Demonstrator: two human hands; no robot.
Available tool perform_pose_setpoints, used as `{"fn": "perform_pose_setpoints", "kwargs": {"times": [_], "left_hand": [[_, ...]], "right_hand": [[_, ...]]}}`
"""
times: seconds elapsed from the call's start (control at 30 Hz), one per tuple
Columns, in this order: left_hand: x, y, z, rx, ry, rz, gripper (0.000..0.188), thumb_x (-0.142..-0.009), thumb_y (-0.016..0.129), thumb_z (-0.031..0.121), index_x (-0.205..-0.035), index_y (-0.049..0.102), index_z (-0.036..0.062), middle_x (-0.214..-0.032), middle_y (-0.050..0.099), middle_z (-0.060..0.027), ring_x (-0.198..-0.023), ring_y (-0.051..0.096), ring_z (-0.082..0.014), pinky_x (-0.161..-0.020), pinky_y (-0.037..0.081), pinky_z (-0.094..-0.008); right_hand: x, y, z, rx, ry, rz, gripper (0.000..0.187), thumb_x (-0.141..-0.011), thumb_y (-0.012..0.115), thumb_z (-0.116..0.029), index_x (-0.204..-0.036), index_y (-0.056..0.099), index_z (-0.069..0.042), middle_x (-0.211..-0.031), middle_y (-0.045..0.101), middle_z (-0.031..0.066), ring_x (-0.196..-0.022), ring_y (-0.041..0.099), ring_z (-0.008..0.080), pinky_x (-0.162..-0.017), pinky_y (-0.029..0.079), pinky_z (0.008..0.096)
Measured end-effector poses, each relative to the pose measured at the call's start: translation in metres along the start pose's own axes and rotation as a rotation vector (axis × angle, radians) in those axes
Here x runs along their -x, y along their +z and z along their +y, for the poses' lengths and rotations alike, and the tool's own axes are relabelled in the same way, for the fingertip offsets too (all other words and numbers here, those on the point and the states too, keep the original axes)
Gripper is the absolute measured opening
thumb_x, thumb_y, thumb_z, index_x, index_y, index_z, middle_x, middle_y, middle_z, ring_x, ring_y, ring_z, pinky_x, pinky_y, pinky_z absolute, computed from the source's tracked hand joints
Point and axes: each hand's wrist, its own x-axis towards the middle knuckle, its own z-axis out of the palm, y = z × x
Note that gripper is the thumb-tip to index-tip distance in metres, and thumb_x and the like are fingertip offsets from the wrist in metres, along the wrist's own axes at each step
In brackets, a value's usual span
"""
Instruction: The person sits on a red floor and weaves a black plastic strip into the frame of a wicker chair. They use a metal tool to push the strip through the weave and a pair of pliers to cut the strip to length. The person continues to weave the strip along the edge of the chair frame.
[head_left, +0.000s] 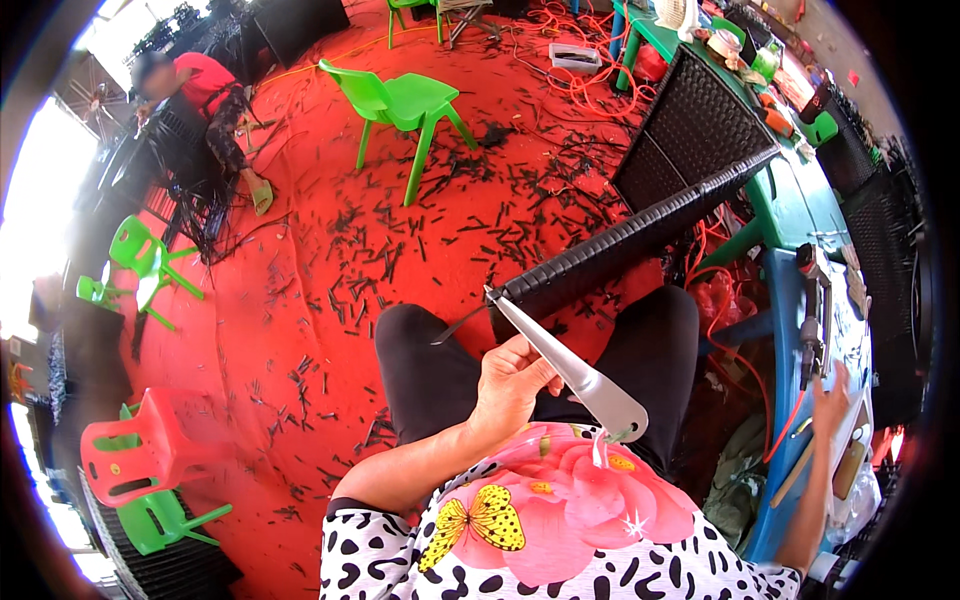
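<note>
My left hand (pixel 513 388) is closed around a long silver metal shoehorn-shaped tool (pixel 580 380). Its wide end has a hole with a bit of white cord. The narrow tip meets the near end of a black woven rattan furniture piece (pixel 620 245), where a loose black strip (pixel 460 326) sticks out. That piece slopes up from between my knees to the right. Over the blue table (pixel 785 350) at the right, my right hand (pixel 830 402) reaches out, fingers apart and somewhat blurred. Just beyond it lies a black and silver hand-held power or air tool (pixel 812 310).
Black strip offcuts (pixel 480 235) litter the red floor covering. A green chair (pixel 395 100) stands ahead; a red chair (pixel 150 445) is at left. Red hose (pixel 765 400) trails by the table. A person in red (pixel 205 85) sits bent over black weaving at far left.
</note>
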Motion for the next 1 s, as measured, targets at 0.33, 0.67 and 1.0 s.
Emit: {"fn": "perform_pose_setpoints", "kwargs": {"times": [0.33,0.67,1.0], "left_hand": [[0.015,-0.004,0.011,0.006,-0.165,-0.030,0.013,-0.090,0.055,0.011,-0.092,0.060,0.0000,-0.077,0.062,-0.0070,-0.065,0.057,-0.0122,-0.058,0.047,-0.0231],[0.020,0.002,0.026,-0.074,-0.213,-0.058,0.014,-0.091,0.054,0.012,-0.087,0.058,-0.0007,-0.075,0.060,-0.0063,-0.063,0.056,-0.0104,-0.058,0.046,-0.0224],[0.024,0.003,0.035,-0.091,-0.209,-0.061,0.014,-0.092,0.052,0.010,-0.085,0.057,-0.0008,-0.077,0.060,-0.0079,-0.066,0.056,-0.0107,-0.059,0.047,-0.0230]], "right_hand": [[-0.036,-0.055,-0.415,-1.242,-1.053,-0.190,0.035,-0.070,0.067,0.001,-0.104,0.059,-0.003,-0.093,0.062,0.0138,-0.083,0.062,0.0310,-0.071,0.052,0.0374],[-0.013,-0.050,-0.460,-1.534,-0.962,-0.086,0.030,-0.069,0.070,-0.001,-0.097,0.061,0.003,-0.089,0.063,0.0157,-0.074,0.064,0.0268,-0.062,0.053,0.0315],[-0.011,-0.037,-0.483,-1.515,-0.956,0.155,0.023,-0.066,0.071,-0.001,-0.086,0.061,0.003,-0.079,0.062,0.0137,-0.066,0.063,0.0242,-0.057,0.052,0.0306]]}}
